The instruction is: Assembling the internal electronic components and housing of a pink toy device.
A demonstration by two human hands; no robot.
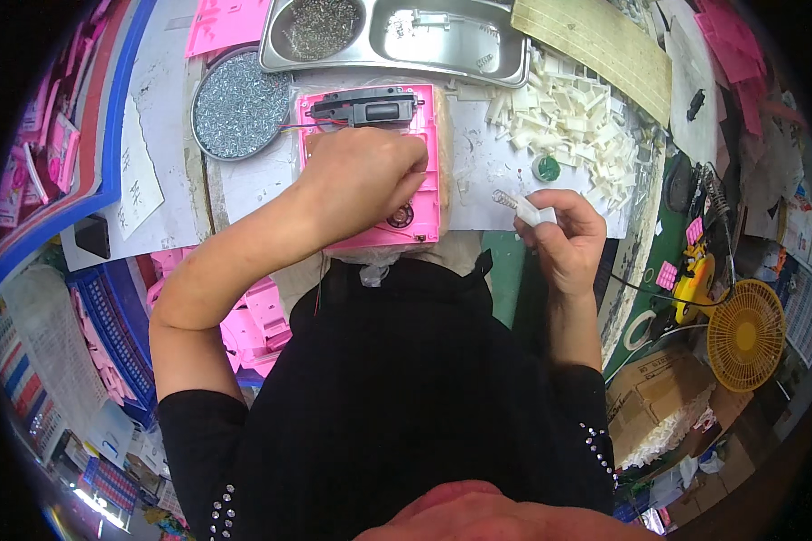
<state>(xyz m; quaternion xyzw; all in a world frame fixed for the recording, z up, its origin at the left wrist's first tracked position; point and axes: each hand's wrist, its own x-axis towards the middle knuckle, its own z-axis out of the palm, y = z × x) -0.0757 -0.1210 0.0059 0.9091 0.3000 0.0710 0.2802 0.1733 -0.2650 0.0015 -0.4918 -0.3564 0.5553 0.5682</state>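
A pink plastic housing lies on the table in front of me, with a black module along its far side and a small round speaker-like part near its lower right. Over the middle of the housing is my left hand, its fingers curled down; it hides whatever they hold or touch. To the right, my right hand pinches a small white plastic part between thumb and fingers. A coil spring sticks out from that part's left end.
Behind the housing stands a metal tray with small metal pieces. A round dish of screws is at its left. Many white plastic parts are heaped at right, beside a small green-filled container. A yellow fan stands far right.
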